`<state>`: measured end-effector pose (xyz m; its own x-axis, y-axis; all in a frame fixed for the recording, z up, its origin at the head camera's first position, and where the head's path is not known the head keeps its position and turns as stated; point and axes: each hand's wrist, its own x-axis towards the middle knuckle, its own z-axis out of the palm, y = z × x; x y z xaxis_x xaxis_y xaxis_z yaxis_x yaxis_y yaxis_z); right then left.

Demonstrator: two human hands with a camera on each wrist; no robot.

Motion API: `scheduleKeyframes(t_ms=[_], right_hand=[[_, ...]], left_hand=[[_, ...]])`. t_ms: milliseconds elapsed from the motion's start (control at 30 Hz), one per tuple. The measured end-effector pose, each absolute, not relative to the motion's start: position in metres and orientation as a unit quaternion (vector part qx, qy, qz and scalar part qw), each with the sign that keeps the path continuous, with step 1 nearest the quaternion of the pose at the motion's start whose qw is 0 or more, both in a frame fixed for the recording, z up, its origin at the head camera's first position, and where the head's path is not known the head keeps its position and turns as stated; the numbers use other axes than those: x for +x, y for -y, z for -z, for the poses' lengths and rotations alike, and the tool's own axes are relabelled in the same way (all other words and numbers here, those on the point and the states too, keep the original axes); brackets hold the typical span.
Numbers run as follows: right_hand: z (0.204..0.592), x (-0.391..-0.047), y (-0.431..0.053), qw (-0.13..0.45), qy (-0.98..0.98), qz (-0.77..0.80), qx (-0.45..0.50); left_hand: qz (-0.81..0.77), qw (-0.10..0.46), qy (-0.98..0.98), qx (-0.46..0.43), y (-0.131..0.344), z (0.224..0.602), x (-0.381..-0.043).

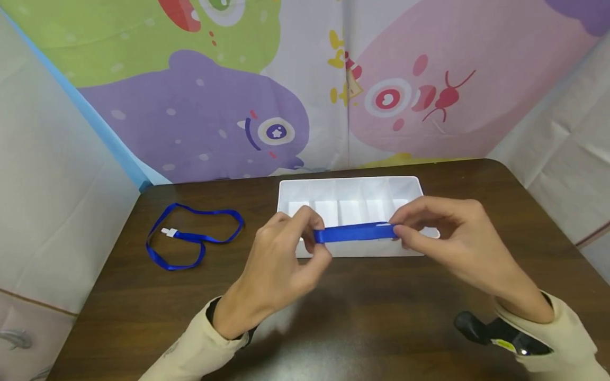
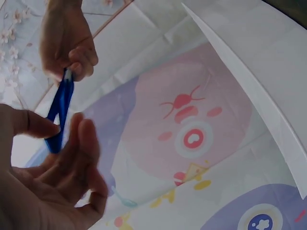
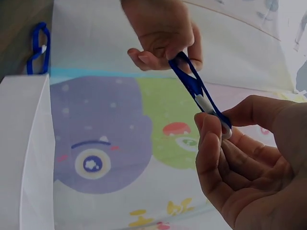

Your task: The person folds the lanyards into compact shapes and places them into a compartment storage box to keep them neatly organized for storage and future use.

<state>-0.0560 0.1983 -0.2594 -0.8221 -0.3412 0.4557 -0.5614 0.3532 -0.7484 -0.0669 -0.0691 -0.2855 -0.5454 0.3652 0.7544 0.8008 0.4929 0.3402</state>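
A blue lanyard [image 1: 355,233], folded into a short flat band, is stretched between both hands in front of a white divided box [image 1: 359,250]. My left hand [image 1: 281,259] pinches its left end between thumb and fingers. At the other end, my right hand [image 1: 452,243] pinches the band with thumb and forefinger. In the right wrist view a white plastic clip [image 3: 204,103] shows between the layers near the right fingertips. The left wrist view shows the folded strap [image 2: 61,103] as a narrow loop between the two hands.
Another blue lanyard [image 1: 200,238] with a white clip [image 1: 169,232] lies loosely looped on the brown table [image 1: 333,328] at the left. A black device [image 1: 500,334] is at the right sleeve. A cartoon-printed cloth [image 1: 324,106] hangs behind the table.
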Motion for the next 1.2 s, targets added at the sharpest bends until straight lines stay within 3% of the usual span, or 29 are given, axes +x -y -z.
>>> scheduleKeyframes(t_ms=[333,733,1200], right_hand=[[0.262,-0.058,-0.198,0.112,0.823,-0.482,0.279],[0.262,-0.056,-0.196,0.093,0.803,-0.500,0.311],[0.266,-0.055,-0.189,0.134,0.796,-0.488,0.332]], left_hand=[[0.457,0.184,0.779,-0.388,0.072,0.282,-0.069],[0.552,-0.011,0.702,-0.449,0.079,0.279,-0.069],[0.420,-0.027,0.760,-0.496,0.081,0.281,-0.073]])
